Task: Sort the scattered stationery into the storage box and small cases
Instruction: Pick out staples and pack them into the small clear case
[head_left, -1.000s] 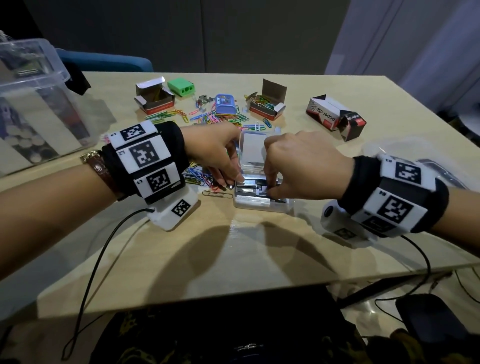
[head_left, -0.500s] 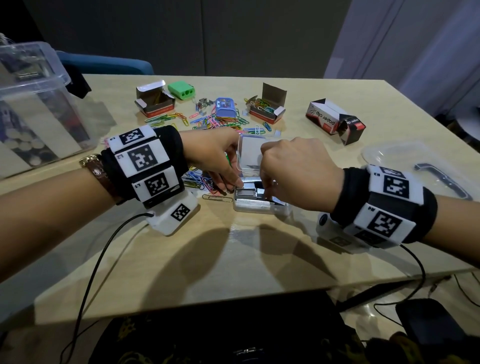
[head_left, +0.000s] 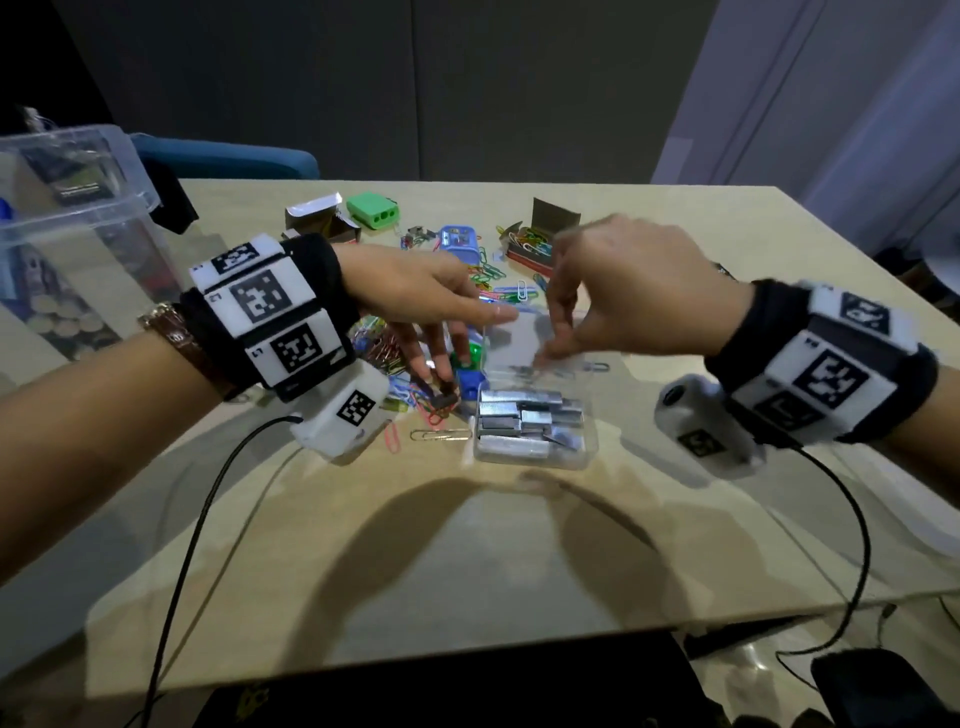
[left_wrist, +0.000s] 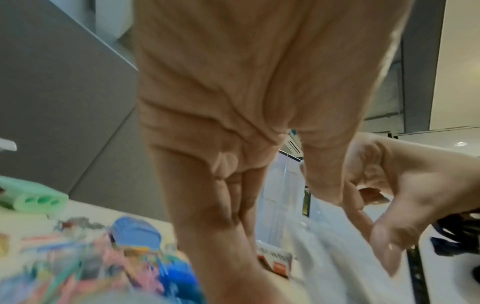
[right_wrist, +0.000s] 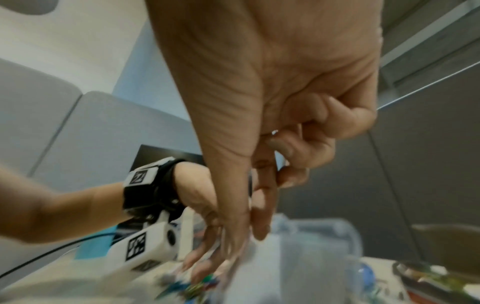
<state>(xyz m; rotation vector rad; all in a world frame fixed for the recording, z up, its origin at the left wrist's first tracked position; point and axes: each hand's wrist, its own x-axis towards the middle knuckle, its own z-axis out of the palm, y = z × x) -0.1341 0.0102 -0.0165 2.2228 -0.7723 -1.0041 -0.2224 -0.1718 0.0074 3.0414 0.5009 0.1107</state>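
A small clear case holding silver staple strips lies at the table's middle, its clear lid standing up behind it. My right hand is at the lid's face, thumb and forefinger brought together on it, the other fingers curled. My left hand hangs at the lid's left edge with straight fingers, its thumb touching the upper corner. Motion blur hides the exact contact. Coloured paper clips lie under the left hand.
A big clear storage box stands at the far left. Behind the hands are a green sharpener, a blue case, an open carton of clips and another carton. A silver clip lies beside the case.
Both hands have lifted off the staples in the case and risen to the upright lid. The staple strips now show uncovered.
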